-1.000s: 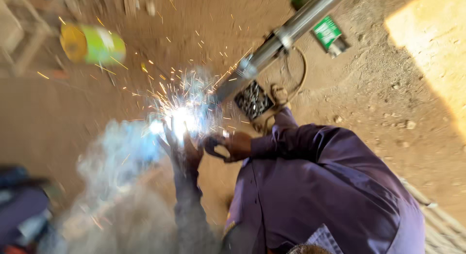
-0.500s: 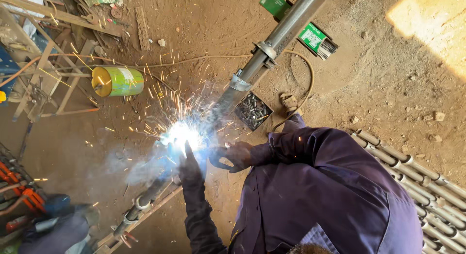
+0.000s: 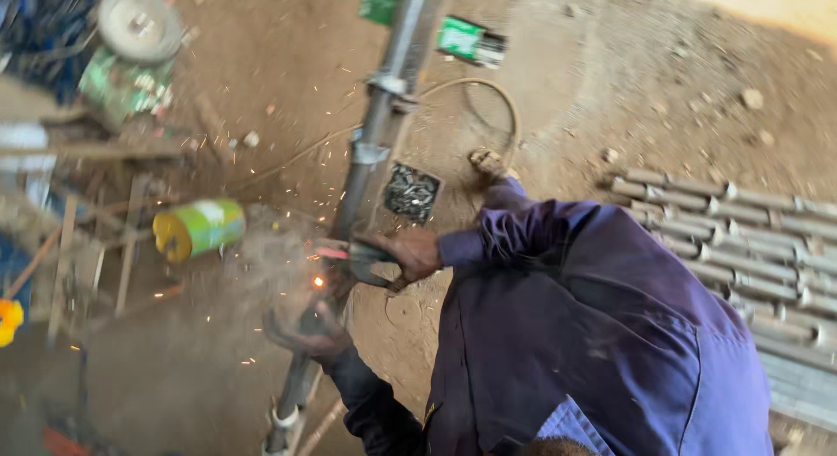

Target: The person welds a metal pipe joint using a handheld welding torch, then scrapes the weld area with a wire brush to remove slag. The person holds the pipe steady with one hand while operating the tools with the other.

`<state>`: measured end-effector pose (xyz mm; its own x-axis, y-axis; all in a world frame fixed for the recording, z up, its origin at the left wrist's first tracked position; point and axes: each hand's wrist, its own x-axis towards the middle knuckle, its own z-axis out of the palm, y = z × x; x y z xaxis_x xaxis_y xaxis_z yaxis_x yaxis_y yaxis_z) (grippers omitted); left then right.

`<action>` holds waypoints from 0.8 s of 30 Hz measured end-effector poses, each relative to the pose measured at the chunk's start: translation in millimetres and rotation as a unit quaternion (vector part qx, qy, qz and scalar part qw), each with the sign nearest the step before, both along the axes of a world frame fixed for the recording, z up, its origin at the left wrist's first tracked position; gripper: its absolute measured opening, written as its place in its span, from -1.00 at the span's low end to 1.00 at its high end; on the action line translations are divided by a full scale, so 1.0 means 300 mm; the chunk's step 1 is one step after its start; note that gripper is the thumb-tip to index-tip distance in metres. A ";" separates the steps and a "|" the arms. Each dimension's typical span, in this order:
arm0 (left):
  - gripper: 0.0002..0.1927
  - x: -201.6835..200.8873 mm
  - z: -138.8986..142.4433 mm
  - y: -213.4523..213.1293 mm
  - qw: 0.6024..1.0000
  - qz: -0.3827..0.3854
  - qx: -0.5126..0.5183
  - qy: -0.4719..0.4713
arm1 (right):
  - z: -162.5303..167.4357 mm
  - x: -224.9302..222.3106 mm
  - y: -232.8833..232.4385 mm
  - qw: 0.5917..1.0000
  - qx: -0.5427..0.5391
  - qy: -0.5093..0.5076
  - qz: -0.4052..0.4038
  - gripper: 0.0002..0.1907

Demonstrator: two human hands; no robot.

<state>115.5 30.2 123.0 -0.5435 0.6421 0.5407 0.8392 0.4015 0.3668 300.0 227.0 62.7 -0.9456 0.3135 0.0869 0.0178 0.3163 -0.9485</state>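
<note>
Pipe: the pipe (image 3: 370, 151) is a long grey metal tube that lies on the dirt floor (image 3: 610, 90) and runs from the top of the view down to the bottom edge; a small orange glow sits on it where the hands meet.
Clamps: two metal rings (image 3: 390, 84) sit around the pipe in its upper part.
Right hand: the right hand (image 3: 410, 254) is closed around a welding holder (image 3: 362, 257), whose tip points at the glowing spot on the pipe.
Left hand: the left hand (image 3: 309, 334) rests at the pipe just below the glow; blur hides whether its fingers are closed on the pipe or only lie against it.
Sparks: a few sparks are scattered over the dirt left of the pipe.
Clothing: the person wears a purple work shirt (image 3: 602, 334).
Can: a yellow-green can (image 3: 199, 228) lies on its side, left of the pipe.
Box: a small box of dark metal bits (image 3: 411, 193) sits just right of the pipe.
Cable: a cable (image 3: 488, 103) loops on the dirt right of the pipe.
Stack: a row of grey tubes (image 3: 741, 238) lies at the right edge.
</note>
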 end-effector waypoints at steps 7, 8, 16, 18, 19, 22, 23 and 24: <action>-0.29 0.092 -0.238 0.145 0.952 -0.090 0.107 -0.272 | 0.106 0.075 0.201 0.982 -0.043 0.087 -0.160 -0.07; -0.30 0.128 -0.266 0.176 0.924 -0.124 0.127 -0.339 | 0.117 0.068 0.234 0.979 -0.053 0.098 -0.171 -0.11; -0.45 0.472 -0.328 0.630 0.863 -0.200 -0.026 -0.462 | 0.128 0.128 0.608 0.980 -0.035 0.086 -0.176 -0.14; -0.45 0.553 -0.341 0.791 0.870 -0.169 -0.019 -0.463 | 0.094 0.165 0.748 0.973 0.012 0.126 -0.194 -0.16; -0.46 0.591 -0.346 0.867 0.872 -0.178 -0.027 -0.456 | 0.075 0.178 0.824 0.963 0.041 0.159 -0.213 -0.16; -0.48 0.707 -0.351 1.049 0.883 -0.193 -0.056 -0.425 | 0.016 0.202 1.021 0.970 0.010 0.132 -0.205 -0.28; -0.47 0.738 -0.361 1.089 0.889 -0.203 -0.058 -0.405 | 0.001 0.198 1.087 0.975 -0.009 0.104 -0.194 -0.34; -0.46 0.763 -0.362 1.127 0.895 -0.211 -0.059 -0.388 | -0.009 0.189 1.142 0.977 -0.007 0.092 -0.193 -0.33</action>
<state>344.4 368.5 14.5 -0.4213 0.9067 0.0205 0.4360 0.1826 0.8812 356.7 569.7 60.0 -0.7248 0.6468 0.2373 -0.0385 0.3059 -0.9513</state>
